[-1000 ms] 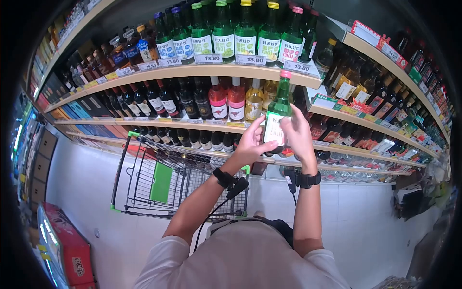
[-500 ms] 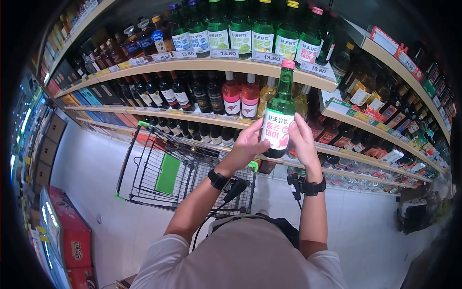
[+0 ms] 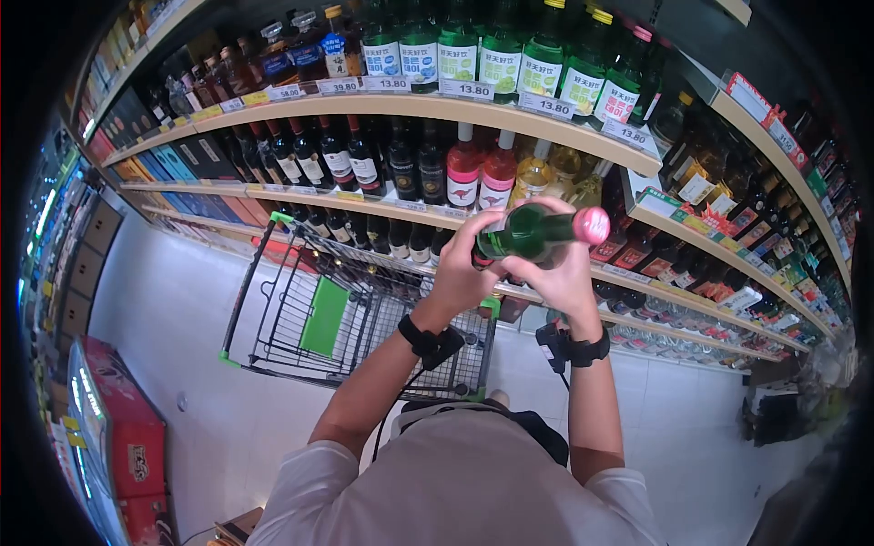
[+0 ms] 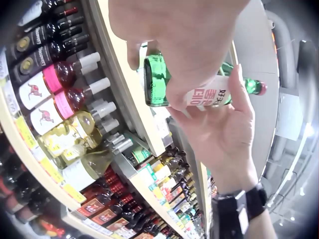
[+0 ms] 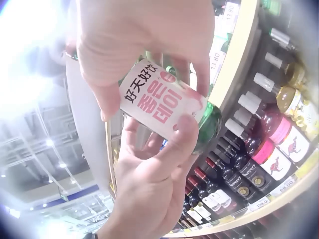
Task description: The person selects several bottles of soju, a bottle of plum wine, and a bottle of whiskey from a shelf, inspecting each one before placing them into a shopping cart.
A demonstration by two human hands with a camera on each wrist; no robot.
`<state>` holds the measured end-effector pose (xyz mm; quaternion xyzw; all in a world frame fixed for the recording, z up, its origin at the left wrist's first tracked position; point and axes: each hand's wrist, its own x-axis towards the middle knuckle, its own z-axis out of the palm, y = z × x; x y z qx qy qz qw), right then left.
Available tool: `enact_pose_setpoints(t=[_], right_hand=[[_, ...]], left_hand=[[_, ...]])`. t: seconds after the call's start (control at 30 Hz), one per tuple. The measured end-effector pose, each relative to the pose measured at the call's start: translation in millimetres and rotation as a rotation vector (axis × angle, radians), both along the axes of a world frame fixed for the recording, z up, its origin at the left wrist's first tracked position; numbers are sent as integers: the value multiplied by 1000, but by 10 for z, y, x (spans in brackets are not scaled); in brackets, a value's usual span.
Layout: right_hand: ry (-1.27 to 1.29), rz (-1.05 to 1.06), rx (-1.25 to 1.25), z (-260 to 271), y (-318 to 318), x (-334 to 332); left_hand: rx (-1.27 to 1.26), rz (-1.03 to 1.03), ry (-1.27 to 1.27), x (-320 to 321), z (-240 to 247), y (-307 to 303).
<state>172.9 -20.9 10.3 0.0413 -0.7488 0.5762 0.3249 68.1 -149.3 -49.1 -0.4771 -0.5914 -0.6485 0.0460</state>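
Note:
A green glass bottle point(image 3: 528, 232) with a pink cap is held between both hands, its cap tilted toward the head camera and to the right. The left hand point(image 3: 462, 273) grips the base end, and its thumb presses on the label in the right wrist view. The right hand point(image 3: 566, 273) curls round the side nearer the neck. In the left wrist view the bottle point(image 4: 158, 79) lies nearly sideways, with its base at left. The white label point(image 5: 159, 99) with pink lettering faces the right wrist camera, partly covered by fingers.
Shelves point(image 3: 364, 107) of bottles curve across the front, with price tags point(image 3: 469, 89) along the edge. Below at left stands a wire shopping cart point(image 3: 364, 314) with a green panel point(image 3: 326, 317). A red display case point(image 3: 127, 428) is at the lower left, on the pale floor point(image 3: 228, 409).
The bottle has tipped from upright, label facing the head camera, to cap toward the camera and right. Both hands have turned with it. Shelves and cart have shifted right in the head view.

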Motion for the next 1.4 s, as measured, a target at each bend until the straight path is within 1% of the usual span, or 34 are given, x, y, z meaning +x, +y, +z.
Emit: enact_pose_setpoints(t=[0.07, 0.2, 0.27, 0.3, 0.37, 0.4, 0.43, 0.47, 0.57, 0.63, 0.67, 0.73, 0.8, 0.83, 0.87, 0.9, 0.93, 1.0, 1.03, 1.07, 1.13, 1.2, 1.27, 1.3, 1.37, 1.4], right_hand=[[58, -111, 150, -17, -220, -65], [71, -149, 159, -166, -460, -200], [56, -185, 183, -206, -568, -240], [9, -177, 140, -210, -611, -257], [-88, -164, 50, -216, -660, -260], [-111, -125, 30, -238, -647, -269], [-203, -111, -94, -221, -637, -246], [-277, -102, -173, -199, -617, -229], [-382, -22, -325, -164, -555, -208], [-346, 17, -438, -102, -634, -291], [-286, 67, -543, -74, -698, -375], [-255, 102, -535, -10, -710, -441], [-312, 75, -306, 89, -691, -425], [-359, -74, -214, 189, -793, -422], [-402, -187, -25, 219, -809, -437], [-399, -270, 126, 223, -804, -444], [-395, -352, 275, 199, -804, -437], [-456, -257, 211, 123, -748, -429], [-490, -209, 178, 88, -714, -412], [-482, -126, 77, 62, -686, -380], [-579, 123, -283, -37, -531, -388], [-528, 298, -565, -128, -499, -303], [-555, 336, -565, -140, -532, -214], [-529, 342, -550, -240, -523, -214], [-479, 350, -525, -467, -517, -233], [-474, 284, -519, -489, -547, -210]], left_hand=[[85, -53, 67, -201, -99, -59], [110, -131, 65, -343, -198, -299], [77, -180, 35, -370, -212, -434], [60, -209, 22, -389, -221, -494], [42, -383, -215, -395, -287, -610], [29, -468, -339, -381, -293, -674], [21, -640, -553, -381, -282, -748], [-31, -734, -757, -375, -256, -839], [48, -966, -1007, -352, -335, -920], [74, -1112, -1144, -275, -184, -1013], [71, -1248, -1163, -273, -191, -1020], [62, -1520, -1191, -268, -195, -997], [27, -1391, -1264, -173, -129, -980], [-2, -1320, -1284, -143, -77, -978], [-33, -1246, -1305, -103, -42, -992], [-7, -1112, -1413, -64, -100, -954], [-4, -1089, -1443, -25, -142, -955], [1, -1043, -1495, 23, -198, -970], [35, -1084, -1545, 67, -228, -997], [57, -1109, -1552, 112, -258, -1032], [108, -1160, -1566, 200, -331, -1108], [83, -1102, -1548, 326, -419, -1188], [25, -1048, -1560, 434, -481, -1234], [-29, -1012, -1557, 491, -471, -1250], [-79, -854, -1517, 624, -380, -1305], [-103, -779, -1493, 671, -323, -1321]])
